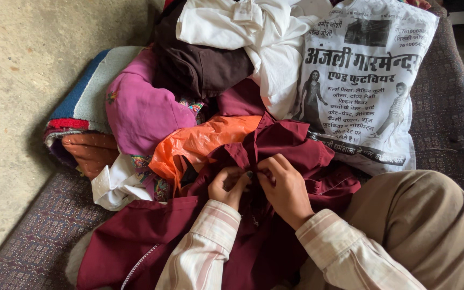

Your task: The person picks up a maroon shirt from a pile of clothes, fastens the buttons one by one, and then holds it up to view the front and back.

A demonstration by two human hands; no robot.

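While both hands pinch its front placket, the maroon shirt (275,215) lies across the person's lap: left hand (227,185) and right hand (284,188) closed narrowly on cloth at a button. Likely soft, light, limp; best gripped at seams or collar. Behind: orange plastic bag (200,142), magenta garment (140,107), white printed bag (366,80), patterned mattress (33,241), plaster wall (22,75).

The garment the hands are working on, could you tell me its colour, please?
The garment is dark maroon, seen in the head view.
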